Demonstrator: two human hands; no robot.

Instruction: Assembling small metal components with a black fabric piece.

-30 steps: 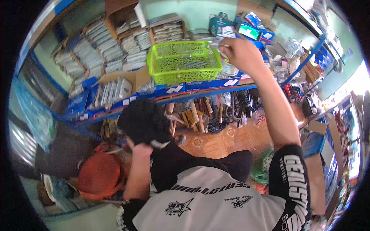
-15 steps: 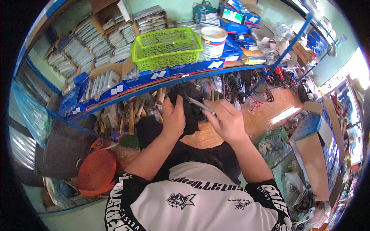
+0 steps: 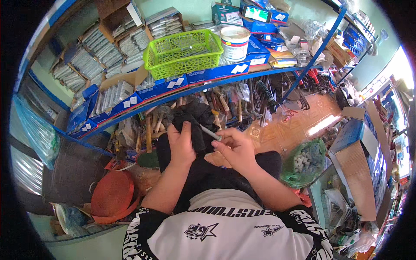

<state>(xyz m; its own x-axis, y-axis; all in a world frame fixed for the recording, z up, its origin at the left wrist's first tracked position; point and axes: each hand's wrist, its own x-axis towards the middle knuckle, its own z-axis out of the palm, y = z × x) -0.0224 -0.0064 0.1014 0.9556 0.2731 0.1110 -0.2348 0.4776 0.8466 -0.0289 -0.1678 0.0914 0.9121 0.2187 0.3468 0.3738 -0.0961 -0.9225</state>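
Note:
A bunched black cloth sits in front of me above my lap, and my left hand is closed around it, thumb on top. Out of the cloth slants a slim grey metal rod with a wider end toward my right. My right hand pinches that end between thumb and fingers. The rod's other end is hidden in the cloth, so its exact kind cannot be made out.
A blue shelf ahead bears a green plastic basket, a white bucket, and boxes of packaged parts. Hammers and other tools lie beneath. An orange-red round container stands left; a green bag and an open cardboard box stand right.
Both hands have shifted left and slightly down with the cloth and rod. My right fingers now pinch closer around the rod's wide end. The whole view has also shifted a little.

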